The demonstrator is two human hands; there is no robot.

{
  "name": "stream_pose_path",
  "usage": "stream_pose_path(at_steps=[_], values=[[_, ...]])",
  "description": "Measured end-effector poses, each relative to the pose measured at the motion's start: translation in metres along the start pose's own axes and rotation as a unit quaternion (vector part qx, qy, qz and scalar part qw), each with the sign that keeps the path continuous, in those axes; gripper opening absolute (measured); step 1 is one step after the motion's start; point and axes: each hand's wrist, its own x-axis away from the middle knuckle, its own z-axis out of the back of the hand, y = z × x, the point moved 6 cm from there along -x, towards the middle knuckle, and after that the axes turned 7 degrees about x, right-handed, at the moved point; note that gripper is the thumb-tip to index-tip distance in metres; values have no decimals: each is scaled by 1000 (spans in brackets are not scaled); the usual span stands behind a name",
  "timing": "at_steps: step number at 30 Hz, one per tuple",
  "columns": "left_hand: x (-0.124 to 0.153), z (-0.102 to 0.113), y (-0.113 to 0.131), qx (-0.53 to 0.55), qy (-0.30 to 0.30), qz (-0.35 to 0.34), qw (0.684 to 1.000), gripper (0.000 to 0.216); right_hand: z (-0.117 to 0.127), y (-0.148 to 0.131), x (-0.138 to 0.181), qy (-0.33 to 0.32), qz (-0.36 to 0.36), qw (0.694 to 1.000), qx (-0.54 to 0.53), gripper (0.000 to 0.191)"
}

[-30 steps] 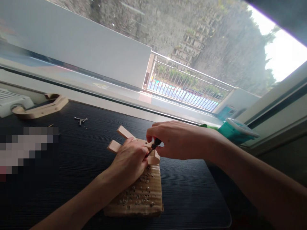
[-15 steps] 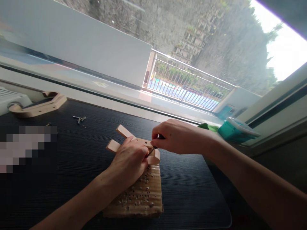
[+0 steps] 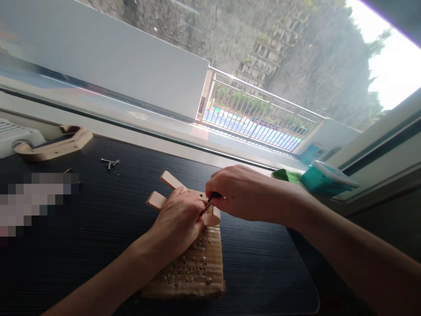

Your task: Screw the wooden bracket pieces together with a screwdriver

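Observation:
My left hand (image 3: 177,221) is closed on a small wooden assembly of light slats (image 3: 168,180), pressing it down on the dark table. My right hand (image 3: 241,193) is closed round a small black-handled screwdriver (image 3: 210,199); its thin shaft angles down-left into the wood beside my left fingers. Just below the wooden piece lies a piece of brown cardboard (image 3: 192,270) with several small screws scattered over it. My left hand hides most of the wooden assembly's middle.
A curved wooden part (image 3: 54,145) lies at the table's far left by a white object (image 3: 9,136). A few loose screws (image 3: 110,163) lie behind it. A teal box (image 3: 324,180) and something green (image 3: 284,175) sit at the right by the window sill.
My right hand has twisted slightly round the screwdriver and shifted a little. My left hand and the wooden assembly have stayed in place.

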Motion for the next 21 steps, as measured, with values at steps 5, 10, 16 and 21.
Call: stream_pose_path(at_steps=[5, 10, 16, 21], values=[[2, 1, -1, 7, 3, 4, 1000, 18, 0, 5, 0, -9, -37, 999, -3, 23], [0, 0, -1, 4, 6, 2, 1000, 19, 4, 4, 8, 9, -18, 1000, 13, 21], [0, 1, -1, -2, 20, -8, 1000, 18, 2, -9, 3, -20, 13, 998, 52, 16], [0, 0, -1, 3, 15, -3, 1000, 17, 0, -7, -5, -25, -15, 998, 64, 20]])
